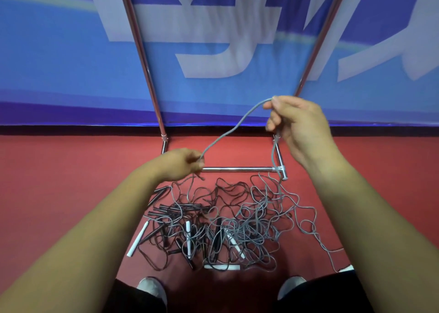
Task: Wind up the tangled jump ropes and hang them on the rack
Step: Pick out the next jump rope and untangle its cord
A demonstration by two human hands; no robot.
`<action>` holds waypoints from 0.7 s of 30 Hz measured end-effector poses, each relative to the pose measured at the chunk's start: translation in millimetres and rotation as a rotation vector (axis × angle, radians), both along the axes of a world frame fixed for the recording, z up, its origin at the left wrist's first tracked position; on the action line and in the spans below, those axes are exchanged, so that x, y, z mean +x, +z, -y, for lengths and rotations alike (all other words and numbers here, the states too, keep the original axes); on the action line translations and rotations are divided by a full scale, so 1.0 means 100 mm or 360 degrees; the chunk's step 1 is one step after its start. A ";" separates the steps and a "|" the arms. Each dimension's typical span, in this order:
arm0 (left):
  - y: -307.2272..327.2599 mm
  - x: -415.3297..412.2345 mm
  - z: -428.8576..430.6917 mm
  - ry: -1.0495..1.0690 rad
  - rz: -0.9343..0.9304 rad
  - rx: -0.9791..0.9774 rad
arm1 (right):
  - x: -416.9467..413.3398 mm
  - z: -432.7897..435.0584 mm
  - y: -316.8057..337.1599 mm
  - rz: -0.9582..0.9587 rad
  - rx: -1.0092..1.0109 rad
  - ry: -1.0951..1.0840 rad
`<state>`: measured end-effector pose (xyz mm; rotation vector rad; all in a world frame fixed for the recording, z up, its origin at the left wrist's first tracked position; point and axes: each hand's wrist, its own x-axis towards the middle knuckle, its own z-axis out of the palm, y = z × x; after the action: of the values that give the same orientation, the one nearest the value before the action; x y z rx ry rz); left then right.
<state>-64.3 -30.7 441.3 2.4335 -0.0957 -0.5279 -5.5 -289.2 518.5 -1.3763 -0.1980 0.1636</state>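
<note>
Head cam, looking down at the floor [71, 194], which is red, with the metal rack [237, 169] standing right in front. Its two shiny poles run up against a blue banner [59, 63] with big pale lettering, and its bottom bar sits flat on the floor.

So everything relative to that rack. The left hand [180, 164] is over the left end of the bottom bar, fingers curled in and pinching one grey rope [228, 132]. The right hand [299, 125] is higher up, over the right end of the rack near the foot of the right pole, and it's pinching the same rope between thumb and forefinger, with the other fingers loosely bent. The rope arcs between the two hands. From the right hand it drops past the rack's right corner into the mess below, and a short bit also dangles under the left hand.

The pile of jump ropes [225, 222] is on the floor on the near side of the bottom bar, not touching it as far as I can see. It's a proper knot of grey and dark cords, greyer toward the right end of the rack and darker toward the left. Black handles [164, 209] are bunched on the left side, and a few white handles [138, 239] are scattered through the near part. One grey strand wanders off past the rack's right end.

Nearest the camera, on the far side of the pile from the rack, the toes of two pale shoes [152, 289] poke in.
</note>
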 end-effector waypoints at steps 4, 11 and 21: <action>0.06 0.02 -0.11 0.0305 0.0181 -0.0114 | 0.10 0.19 -0.06 0.0163 -0.0611 -0.0136; 0.24 -0.04 0.14 -0.0032 0.0127 -0.0379 | -0.03 0.09 -0.23 0.0281 -0.1882 0.0668; 0.24 -0.04 0.16 -0.0061 -0.0127 -0.0516 | -0.12 -0.16 -0.08 0.0265 -0.0608 0.0449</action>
<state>-68.8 -47.0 465.0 2.0962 -0.1803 -0.5774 -17.0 -272.7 510.1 -1.7399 -0.5220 0.3354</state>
